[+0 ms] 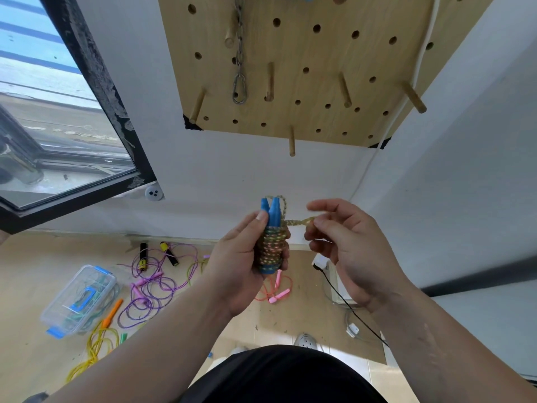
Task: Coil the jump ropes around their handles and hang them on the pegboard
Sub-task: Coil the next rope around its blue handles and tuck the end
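rope point(271, 248) coiled round 2 blue handles point(270, 212) is gripped by your left hand point(236, 269) so turns hold tight; your right hand point(348, 248), at 3 o'clock, pinches the loose end point(299, 221) between its fingers point(321, 226), likely for tucking.

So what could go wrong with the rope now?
The right hand pinches only the short rope end; if it slips, the coil round the blue handles in the left hand could loosen. The pink rope lies on the floor near the shoe, so a step toward the pegboard might snag it.
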`<state>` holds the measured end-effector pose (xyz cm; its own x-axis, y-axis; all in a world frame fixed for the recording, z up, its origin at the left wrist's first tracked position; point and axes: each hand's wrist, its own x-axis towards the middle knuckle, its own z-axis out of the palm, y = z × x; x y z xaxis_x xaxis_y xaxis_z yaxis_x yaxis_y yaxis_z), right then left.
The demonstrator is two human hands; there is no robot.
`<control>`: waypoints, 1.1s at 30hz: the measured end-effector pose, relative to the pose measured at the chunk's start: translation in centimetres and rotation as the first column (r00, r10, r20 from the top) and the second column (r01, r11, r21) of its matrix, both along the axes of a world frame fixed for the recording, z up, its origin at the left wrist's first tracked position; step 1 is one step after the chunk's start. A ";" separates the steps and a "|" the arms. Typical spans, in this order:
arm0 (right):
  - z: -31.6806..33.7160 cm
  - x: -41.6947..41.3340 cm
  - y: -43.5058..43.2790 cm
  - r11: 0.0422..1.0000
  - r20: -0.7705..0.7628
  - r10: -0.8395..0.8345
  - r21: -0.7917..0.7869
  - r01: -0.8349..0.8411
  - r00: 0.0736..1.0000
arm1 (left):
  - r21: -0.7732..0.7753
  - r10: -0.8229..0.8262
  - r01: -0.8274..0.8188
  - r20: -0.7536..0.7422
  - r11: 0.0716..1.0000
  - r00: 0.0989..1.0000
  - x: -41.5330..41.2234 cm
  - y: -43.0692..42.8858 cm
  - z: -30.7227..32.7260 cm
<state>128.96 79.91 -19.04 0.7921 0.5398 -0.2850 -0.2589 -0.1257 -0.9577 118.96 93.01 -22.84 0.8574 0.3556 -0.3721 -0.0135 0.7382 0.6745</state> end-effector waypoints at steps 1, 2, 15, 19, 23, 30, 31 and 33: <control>0.0 0.1 -0.2 0.999 -0.009 0.035 -0.017 -0.036 0.999 | 0.013 0.017 -0.017 -0.001 1.000 1.000 -0.1 0.0 0.0; -0.1 0.2 -0.3 0.997 -0.015 0.071 -0.033 -0.071 0.997 | 0.025 0.032 -0.032 0.001 0.999 0.999 -0.3 0.1 -0.1; -0.2 0.2 -1.8 0.925 0.816 0.380 -0.342 -0.166 0.436 | 0.187 0.029 -0.012 -0.089 0.982 0.996 -0.6 -0.2 0.5; 0.0 0.5 -1.6 0.853 0.845 0.513 -0.483 -0.197 0.150 | 0.393 0.022 0.053 -0.184 0.918 0.983 0.0 -0.5 0.2; 0.1 1.2 -1.3 0.733 0.740 0.650 -0.670 -0.114 -0.172 | 0.729 0.016 0.212 -0.292 0.651 0.956 0.2 -0.2 -0.6; 0.4 1.2 -1.5 0.776 0.776 0.630 -0.630 -0.026 -0.022 | 0.956 -0.049 0.195 -0.189 0.218 0.981 -0.7 0.2 0.1; 0.3 1.2 -1.6 0.784 0.785 0.620 -0.619 -0.035 0.009 | 0.953 -0.070 0.202 -0.191 0.225 0.979 -0.9 0.4 0.3; 0.2 1.0 -1.6 0.811 0.804 0.585 -0.579 -0.082 0.109 | 0.939 -0.129 0.211 -0.182 0.270 0.975 -1.2 0.8 0.6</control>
